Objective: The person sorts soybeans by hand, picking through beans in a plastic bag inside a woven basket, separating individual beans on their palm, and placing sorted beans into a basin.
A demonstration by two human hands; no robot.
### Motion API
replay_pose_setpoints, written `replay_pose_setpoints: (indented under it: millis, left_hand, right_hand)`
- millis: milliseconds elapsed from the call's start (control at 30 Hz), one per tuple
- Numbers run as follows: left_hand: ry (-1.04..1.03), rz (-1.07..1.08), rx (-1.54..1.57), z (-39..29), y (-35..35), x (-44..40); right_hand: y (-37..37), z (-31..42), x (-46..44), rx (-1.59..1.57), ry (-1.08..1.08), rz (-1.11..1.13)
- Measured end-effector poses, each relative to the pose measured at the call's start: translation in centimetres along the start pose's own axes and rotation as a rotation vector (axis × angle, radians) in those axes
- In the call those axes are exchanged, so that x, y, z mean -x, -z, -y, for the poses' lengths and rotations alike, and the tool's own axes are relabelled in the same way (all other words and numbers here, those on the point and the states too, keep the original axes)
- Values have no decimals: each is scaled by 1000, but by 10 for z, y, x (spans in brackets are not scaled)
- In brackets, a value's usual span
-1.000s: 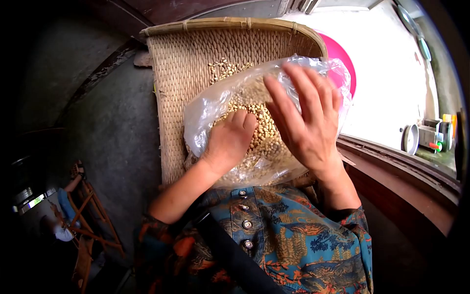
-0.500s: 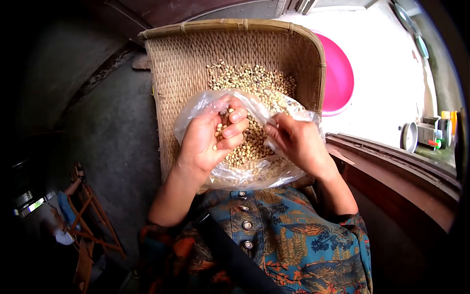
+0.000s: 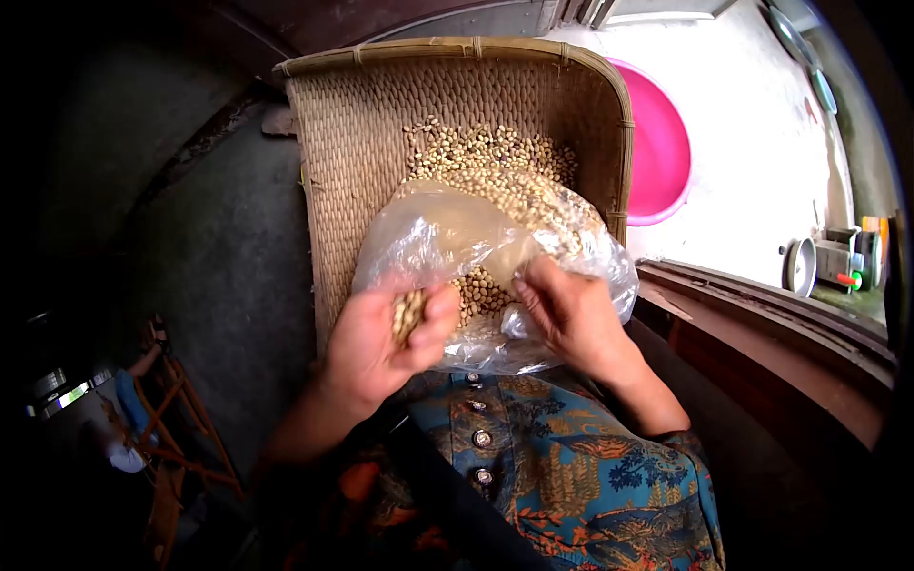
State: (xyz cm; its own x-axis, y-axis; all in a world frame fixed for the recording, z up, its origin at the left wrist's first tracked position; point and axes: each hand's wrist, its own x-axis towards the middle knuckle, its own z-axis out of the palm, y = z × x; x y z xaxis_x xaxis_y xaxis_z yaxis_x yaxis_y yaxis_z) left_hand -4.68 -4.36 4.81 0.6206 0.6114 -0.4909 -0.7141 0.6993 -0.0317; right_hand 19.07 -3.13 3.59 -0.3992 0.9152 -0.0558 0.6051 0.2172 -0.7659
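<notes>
My left hand, slightly blurred, is cupped around a small handful of pale beans at the near left side of a clear plastic bag. With thumb and fingers pinched, my right hand grips the bag's rim on the right. Through the bag's opening, more beans show between the two hands. The bag rests on the near part of a woven bamboo basket. Loose beans, a few of them darker, lie on the weave beyond the bag.
A pink basin stands on the bright floor right of the basket. A wooden sill runs along the right side. Farther right are a metal pan and other items. At lower left, a wooden chair frame stands near a person's leg.
My left hand has come down and toward me, out of the bag's opening, with beans in it. The bag's left rim has sagged over the opening. My right hand has shifted slightly nearer.
</notes>
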Motion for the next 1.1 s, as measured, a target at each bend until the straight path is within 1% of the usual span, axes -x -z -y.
replay_pose_setpoints:
  millis: [33, 100, 133, 200, 233, 300, 333, 400, 433, 500, 533, 633, 667, 767, 800, 833, 900, 967, 1000, 1100]
  left_hand:
    - [77, -10, -10, -1, 4, 10]
    - [57, 54, -68, -2, -8, 28]
    - [45, 88, -96, -2, -20, 35]
    - [-84, 151, -90, -5, -47, 41]
    - [-148, 185, -86, -8, -60, 40]
    - [-191, 256, -75, -15, -82, 23]
    - [-194, 278, -46, -17, -89, 11]
    - [-168, 329, -41, -25, -82, -35]
    - [-160, 346, -49, -27, -72, -58]
    - [-129, 291, -28, -26, -50, -90]
    - [-108, 385, 3, -25, -37, -101]
    - [-196, 110, -49, -17, -18, -104]
    - [-211, 145, -37, -15, -14, -105]
    - [-263, 256, -20, -17, -9, -108]
    - [-247, 314, 23, -17, -7, -111]
    - [-229, 308, 58, -16, -9, -112]
    - [-191, 299, 128, -14, -14, -111]
    - [-198, 293, 110, -11, -14, -110]
    - [-196, 285, 102, -10, -15, -110]
    - [-193, 277, 45, -8, -16, -110]
  right_hand:
    - [3, -2, -3, -26, 28, -39]
    - [6, -4, -11, 100, 181, -162]
    - [5, -2, -11, 130, 192, -106]
    - [3, 7, -14, 196, 219, 6]
    - [6, 20, -13, 299, 242, 195]
    - [-8, 23, -4, 238, 427, 394]
    - [-9, 22, -5, 240, 414, 552]
    - [-10, 17, -5, 238, 370, 864]
    - [-9, 10, -2, 155, 311, 820]
    - [1, -12, 15, -11, 194, 722]
    - [8, -18, 23, 31, 166, 726]
    - [37, -10, 30, 11, 42, 740]
    - [41, -14, 33, -49, 144, 644]
    - [60, 5, 13, -208, 224, 420]
    - [64, 12, 6, -276, 183, 293]
    - [67, 11, -1, -240, 204, 165]
    - [63, 7, -15, -75, 181, -102]
    - [56, -1, -30, -3, 197, -251]
    - [51, -7, -35, 2, 190, -294]
    - [46, -12, -44, 1, 218, -290]
